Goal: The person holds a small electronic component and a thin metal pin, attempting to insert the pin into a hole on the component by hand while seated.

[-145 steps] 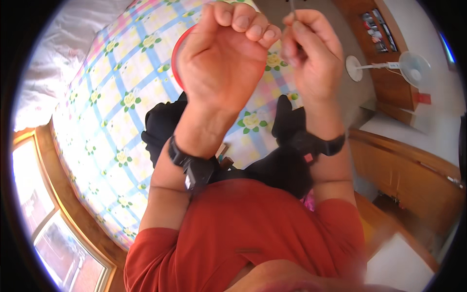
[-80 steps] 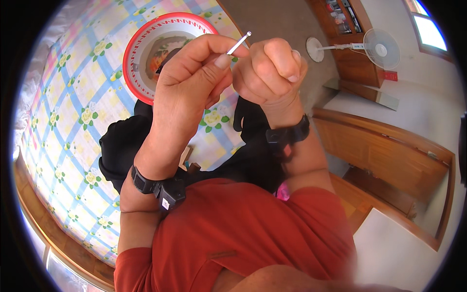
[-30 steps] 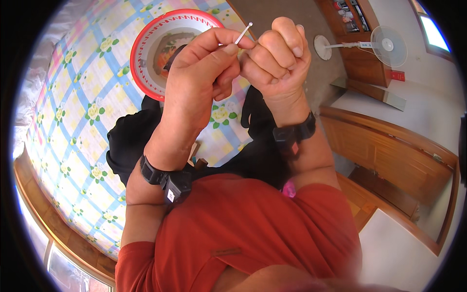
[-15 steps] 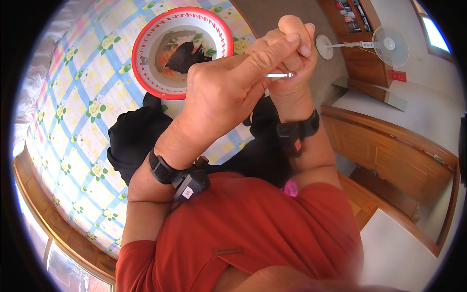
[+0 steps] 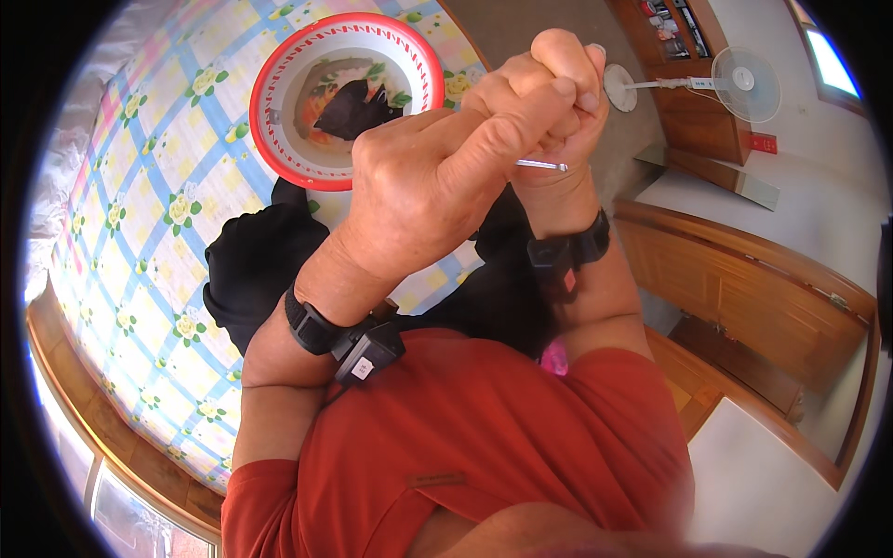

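My left hand (image 5: 419,181) and my right hand (image 5: 575,121) are held together in front of my chest. The left thumb lies across the curled fingers of the right hand. From beneath the left hand pokes a thin, shiny metal rod (image 5: 544,166) with a small blunt end, reaching toward the right wrist. Its other end is hidden, so its kind does not show. Whatever the right fingers may hold is covered. Beyond the left hand sits a white basin (image 5: 263,126) with a red rim and printed pattern, a dark, pointed piece (image 5: 352,112) inside it.
A tablecloth-like sheet (image 5: 139,242) with yellow flowers and checks covers the surface to the left. My black-clothed legs (image 5: 256,260) rest on it. At the right stand a white fan (image 5: 742,82), wooden cabinets (image 5: 726,265) and a pale floor.
The metal rod has tipped downward and sticks out a little further right. My left hand has shifted slightly, its thumb still against the right fingers.
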The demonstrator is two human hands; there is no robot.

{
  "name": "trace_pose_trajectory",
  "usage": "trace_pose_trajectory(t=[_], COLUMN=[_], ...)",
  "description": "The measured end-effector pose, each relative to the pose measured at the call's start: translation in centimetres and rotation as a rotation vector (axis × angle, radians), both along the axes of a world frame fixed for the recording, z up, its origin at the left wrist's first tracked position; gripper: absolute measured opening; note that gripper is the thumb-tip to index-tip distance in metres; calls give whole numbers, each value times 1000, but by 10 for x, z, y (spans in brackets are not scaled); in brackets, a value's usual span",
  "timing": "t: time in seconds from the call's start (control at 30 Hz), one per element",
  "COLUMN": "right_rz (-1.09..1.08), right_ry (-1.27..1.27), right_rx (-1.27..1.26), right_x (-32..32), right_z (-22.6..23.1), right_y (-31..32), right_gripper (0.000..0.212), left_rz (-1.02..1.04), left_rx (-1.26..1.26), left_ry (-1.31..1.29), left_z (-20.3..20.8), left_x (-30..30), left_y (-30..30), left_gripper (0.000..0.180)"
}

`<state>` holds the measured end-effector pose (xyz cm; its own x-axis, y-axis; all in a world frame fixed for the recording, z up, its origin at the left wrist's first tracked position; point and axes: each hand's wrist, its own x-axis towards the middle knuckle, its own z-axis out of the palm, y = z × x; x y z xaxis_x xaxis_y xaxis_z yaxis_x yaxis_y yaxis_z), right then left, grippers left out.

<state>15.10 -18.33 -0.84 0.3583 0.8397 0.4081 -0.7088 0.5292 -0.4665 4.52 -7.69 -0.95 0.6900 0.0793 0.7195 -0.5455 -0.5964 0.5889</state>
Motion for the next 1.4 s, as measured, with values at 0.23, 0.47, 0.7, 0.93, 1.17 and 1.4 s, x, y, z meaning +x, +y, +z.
trace_pose_trajectory(t=[0.23, 0.47, 0.7, 0.93, 1.17, 1.4], right_rz=[9, -12, -6, -86, -538, -680], right_ry=[26, 144, 153, 151, -611, -465], right_rx=[4, 54, 62, 6, -670, -817], right_x=[-2, -5, -5, -6, -25, -24], right_z=[0, -2, -4, -2, 6, 7], right_y=[3, 2, 2, 4, 25, 25], right_gripper=[36, 36, 36, 32, 51, 51], left_rz=[-47, -11, -41, -20, 260, 168], left_rx=[3, -53, -47, -194, -240, -60], left_ry=[-51, -126, -125, -23, 336, 300], left_z=[-3, -5, -5, 0, 11, 7], left_x=[0, 10, 9, 4, 1, -1], left_y=[2, -2, 0, -2, 4, 0], left_gripper=[48, 50, 52, 56, 66, 70])
